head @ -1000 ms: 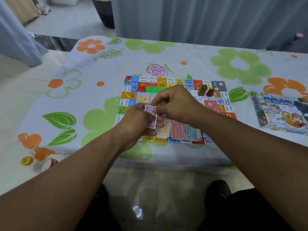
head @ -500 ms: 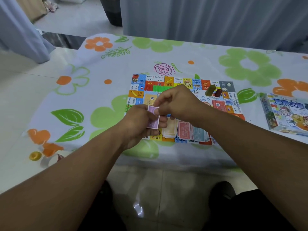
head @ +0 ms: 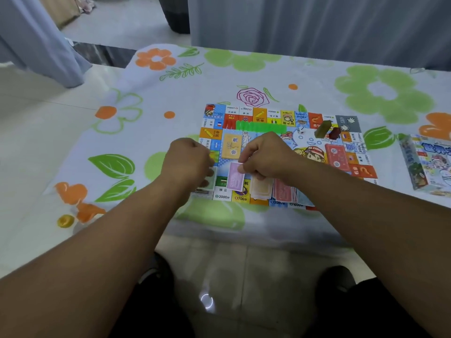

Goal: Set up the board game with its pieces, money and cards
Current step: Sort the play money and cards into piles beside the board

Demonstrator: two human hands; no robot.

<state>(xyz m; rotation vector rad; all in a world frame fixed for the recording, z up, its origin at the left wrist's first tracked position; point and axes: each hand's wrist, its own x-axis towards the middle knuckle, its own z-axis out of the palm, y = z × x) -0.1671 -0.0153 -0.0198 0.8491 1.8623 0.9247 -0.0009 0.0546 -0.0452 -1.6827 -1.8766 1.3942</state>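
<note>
The colourful game board lies flat on the flowered tablecloth. My right hand pinches the top edge of a purple banknote, which lies over the board's near edge. To its right sit beige, red and blue money piles. My left hand curls round a small stack of notes with a green one on top, at the board's near-left corner. On the board are a yellow card deck, a red card deck, a row of green houses, a die and green and dark red tokens.
The game box lies on the table to the right of the board. A grey curtain hangs behind the table. The table's near edge runs just below the board, with tiled floor and my knees under it.
My hands have come apart: the right hand drew the purple note off the stack and lowered it onto the board's near edge, while the left hand moved left with the remaining notes.
</note>
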